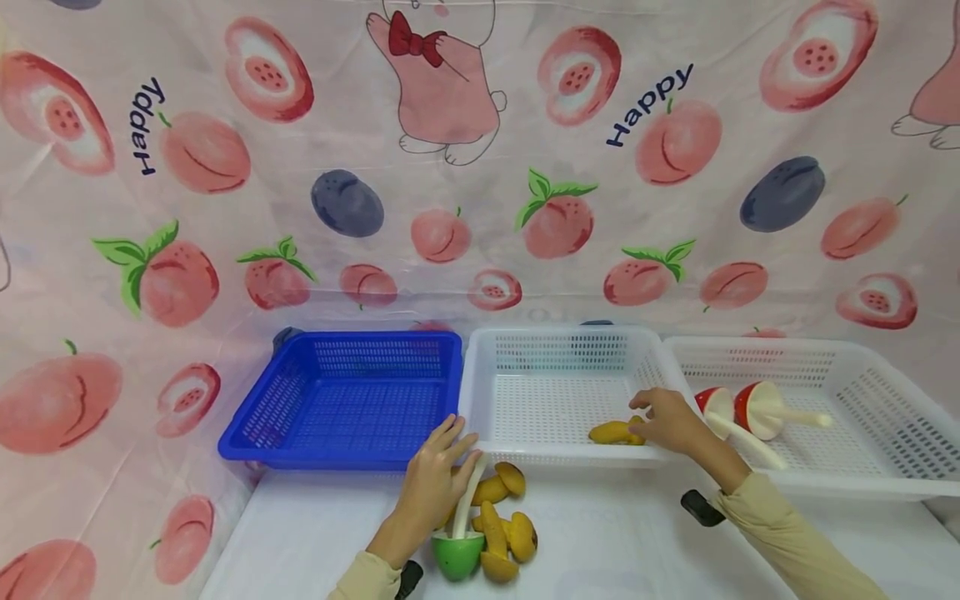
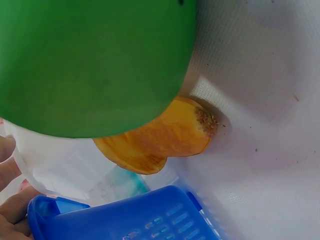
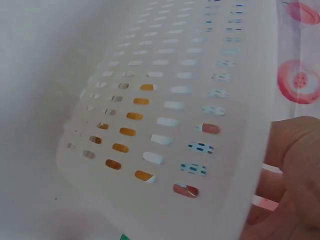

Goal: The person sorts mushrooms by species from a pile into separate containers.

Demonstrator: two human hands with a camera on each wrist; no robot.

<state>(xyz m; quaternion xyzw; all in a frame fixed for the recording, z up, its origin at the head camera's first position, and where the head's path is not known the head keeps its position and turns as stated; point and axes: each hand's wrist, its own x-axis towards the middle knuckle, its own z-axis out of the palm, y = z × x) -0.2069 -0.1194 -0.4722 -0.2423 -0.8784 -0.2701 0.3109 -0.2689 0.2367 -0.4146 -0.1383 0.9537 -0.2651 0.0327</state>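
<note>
White is the basket: we see the right hand at its front right, fingers apart, and the left hand at its front left, by the green mushroom; whether those fingers clamp it, we cannot tell. Inside lies a yellow mushroom.

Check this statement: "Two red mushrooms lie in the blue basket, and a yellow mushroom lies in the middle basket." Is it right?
Not quite. The head view shows the two red mushrooms in the right-hand white basket, not the blue basket. A yellow mushroom does lie in the middle basket.
</note>
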